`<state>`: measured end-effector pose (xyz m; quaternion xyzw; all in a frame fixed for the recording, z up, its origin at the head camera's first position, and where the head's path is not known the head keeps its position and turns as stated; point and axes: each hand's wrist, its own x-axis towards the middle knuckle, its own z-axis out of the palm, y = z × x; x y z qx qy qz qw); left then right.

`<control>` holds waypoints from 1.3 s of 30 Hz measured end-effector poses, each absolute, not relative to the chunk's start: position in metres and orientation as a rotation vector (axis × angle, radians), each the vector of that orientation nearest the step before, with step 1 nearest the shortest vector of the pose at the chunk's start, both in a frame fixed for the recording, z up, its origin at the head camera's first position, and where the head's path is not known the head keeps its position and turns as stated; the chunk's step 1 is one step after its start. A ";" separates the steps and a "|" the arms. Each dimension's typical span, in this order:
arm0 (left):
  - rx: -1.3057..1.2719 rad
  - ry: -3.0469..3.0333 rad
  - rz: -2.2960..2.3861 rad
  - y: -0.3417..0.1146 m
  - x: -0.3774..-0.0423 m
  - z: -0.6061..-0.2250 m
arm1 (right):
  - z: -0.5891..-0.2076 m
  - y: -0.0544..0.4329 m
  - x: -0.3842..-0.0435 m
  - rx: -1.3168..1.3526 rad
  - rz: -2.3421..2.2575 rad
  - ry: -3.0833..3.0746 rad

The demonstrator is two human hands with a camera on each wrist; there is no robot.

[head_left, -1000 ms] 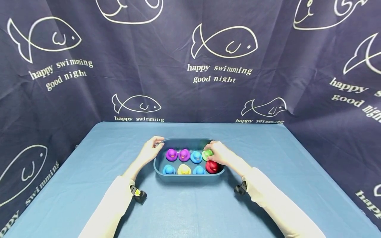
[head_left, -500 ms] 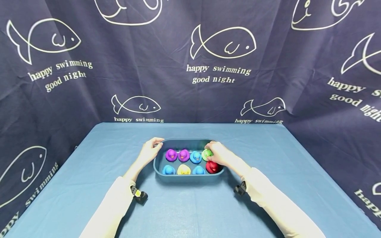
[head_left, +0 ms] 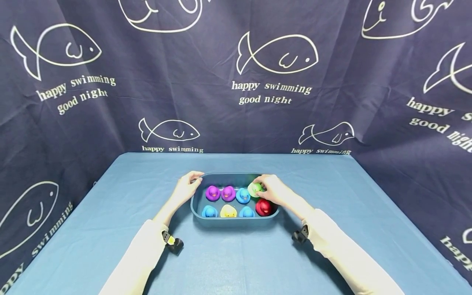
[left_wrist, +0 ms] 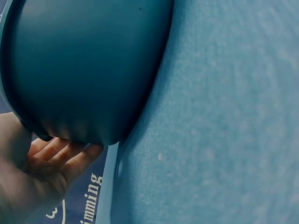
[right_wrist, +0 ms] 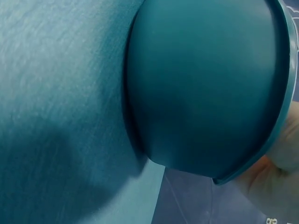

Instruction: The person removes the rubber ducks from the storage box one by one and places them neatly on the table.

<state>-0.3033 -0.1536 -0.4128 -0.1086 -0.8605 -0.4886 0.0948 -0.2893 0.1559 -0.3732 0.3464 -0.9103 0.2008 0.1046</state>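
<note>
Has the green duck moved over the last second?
Yes, slightly: against the red duck, the green duck held by the right hand now sits higher and a little further left in the head view.

The dark curtain [head_left: 212, 92] reads "happy swimming" and "good night"

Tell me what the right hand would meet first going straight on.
Holding the green duck, the right hand points across the tray, so its far wall looks likeliest; depth is unclear, and the blue duck beside the green one might get brushed first.
</note>
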 end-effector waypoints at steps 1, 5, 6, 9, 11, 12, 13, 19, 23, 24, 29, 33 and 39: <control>-0.321 -2.549 -1.457 -0.154 -0.303 -0.413 | -0.373 0.157 -0.289 1.030 0.599 -2.679; -0.327 -2.543 -1.462 -0.154 -0.304 -0.414 | -0.371 0.159 -0.289 1.061 0.619 -2.652; -0.328 -2.544 -1.459 -0.154 -0.304 -0.414 | -0.371 0.159 -0.289 1.067 0.615 -2.640; -0.329 -2.539 -1.461 -0.154 -0.305 -0.414 | -0.370 0.161 -0.290 1.086 0.617 -2.604; -0.338 -2.541 -1.448 -0.154 -0.305 -0.414 | -0.368 0.163 -0.289 1.094 0.625 -2.575; -0.341 -2.539 -1.446 -0.154 -0.306 -0.414 | -0.368 0.164 -0.290 1.098 0.640 -2.561; -0.344 -2.538 -1.445 -0.154 -0.306 -0.414 | -0.367 0.165 -0.290 1.101 0.658 -2.549; -0.364 -2.544 -1.444 -0.154 -0.306 -0.414 | -0.363 0.172 -0.290 1.090 0.720 -2.501; -0.381 -2.565 -1.467 -0.155 -0.305 -0.413 | -0.361 0.176 -0.289 1.107 0.754 -2.462; -0.385 -2.569 -1.476 -0.156 -0.305 -0.413 | -0.360 0.178 -0.289 1.112 0.770 -2.456; -0.391 -2.581 -1.485 -0.157 -0.305 -0.417 | -0.358 0.185 -0.287 1.114 0.801 -2.448; -0.400 -2.583 -1.493 -0.158 -0.305 -0.417 | -0.354 0.192 -0.286 1.094 0.794 -2.448; -0.408 -2.579 -1.498 -0.157 -0.306 -0.417 | -0.350 0.201 -0.286 1.041 0.798 -2.438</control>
